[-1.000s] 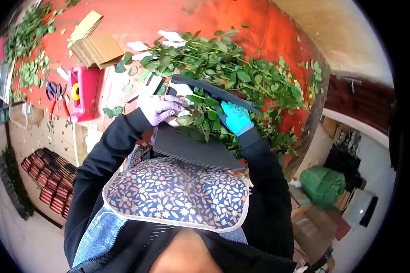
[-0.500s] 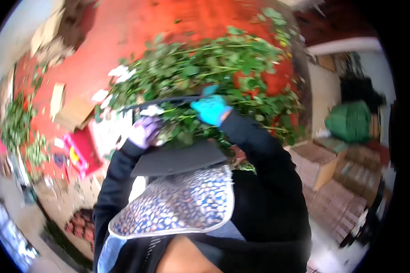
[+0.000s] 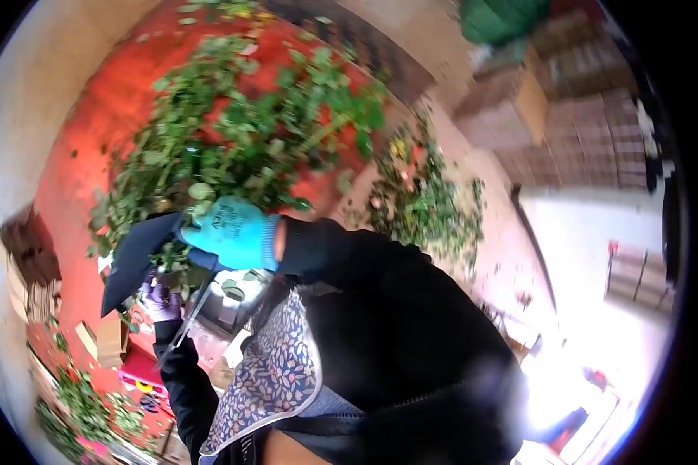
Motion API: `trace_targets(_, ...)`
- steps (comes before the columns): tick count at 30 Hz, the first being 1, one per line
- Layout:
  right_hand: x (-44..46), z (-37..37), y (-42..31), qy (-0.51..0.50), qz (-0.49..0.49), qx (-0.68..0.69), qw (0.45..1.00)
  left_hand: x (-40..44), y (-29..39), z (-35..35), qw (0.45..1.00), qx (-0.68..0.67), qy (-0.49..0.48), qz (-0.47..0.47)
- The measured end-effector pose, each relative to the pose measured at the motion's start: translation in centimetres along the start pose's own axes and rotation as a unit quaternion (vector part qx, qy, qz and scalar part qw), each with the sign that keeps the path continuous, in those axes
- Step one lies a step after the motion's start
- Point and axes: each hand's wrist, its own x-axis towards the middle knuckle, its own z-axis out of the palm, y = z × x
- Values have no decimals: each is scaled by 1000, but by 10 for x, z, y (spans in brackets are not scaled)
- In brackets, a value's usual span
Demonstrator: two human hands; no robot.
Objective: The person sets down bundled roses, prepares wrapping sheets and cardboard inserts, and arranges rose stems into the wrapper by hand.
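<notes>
My right hand (image 3: 233, 232) curls nearly closed on the dark sheet (image 3: 139, 260), likely light, stiffish, best held mid-edge, by the near edge of the worktop (image 3: 74, 155). My left hand (image 3: 161, 302) bends at fragile leaves, its hold hidden. Beyond, leafy stems (image 3: 233, 132) crowd the way.

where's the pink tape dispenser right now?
Head view, lower left: the pink tape dispenser lies on the red table, between the brown cardboard and the person's black left sleeve.
</notes>
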Motion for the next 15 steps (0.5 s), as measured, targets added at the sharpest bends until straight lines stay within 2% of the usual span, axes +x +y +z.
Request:
trace_targets(3, -72, -31, -24, -16, 98, 176, 979, 2, -52, -2, 1000, -2, -5, -14)
trace_targets(5, -131, -48, -31, -90, 276, 278, 916, 3, -72, -2, 999, -11, -15, -30)
trace_targets(6, -166, -47, -35, -76, 354, 274, 891, 2, -77, -7, 999, -8, -20, -29)
trace_targets(7, -210, -35, -33, -65, 429, 271, 859, -1, -86, -9, 999, 1, -28, -35)
trace_targets(9, -334, 32, 10, -43, 492, 273, 826, -13, -98, -13, 997, 20, -45, -55)
trace_targets(10, -370, 36, 5, 63, 594, 387, 702, -20, -106, -17, 995, 35, -59, -77)
trace_targets(11, -402, 39, -1, 164, 664, 486, 544, -30, -112, -23, 990, 54, -83, -103)
trace_targets(13, -465, 60, 15, 278, 684, 554, 385, -52, -137, -41, 963, 106, -167, -185)
trace_targets(15, -537, 83, 12, 351, 601, 584, 418, -79, -141, -58, 897, 199, -311, -243)
